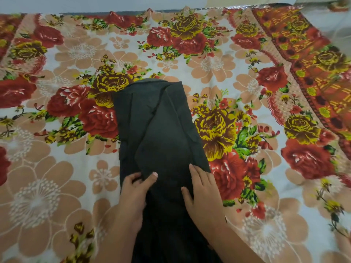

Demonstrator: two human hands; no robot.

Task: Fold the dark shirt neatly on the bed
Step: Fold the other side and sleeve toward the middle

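Flowery bed sheet (72,54) all around, dark shirt (155,126) in the middle of it, folded into a long thin strip pointing straight away from both hands. Left hand (133,194) pinching a fold at the near end, thumb on top. Right hand (205,192) flat just beside, fingers straight, pressing down. Both just as near. Pale wall (57,4) far behind.

Shirt (157,120) lies on the bed (76,54), about mid-width, running lengthwise away from the person, its side parts folded over onto its middle. Its near end runs out of view between the forearms. Left hand (133,194) is on the shirt's near-left part, pinching a fold. Right hand (205,190) lies flat on the near-right edge, apart from the left. Wall (76,4) behind the bed's far edge.
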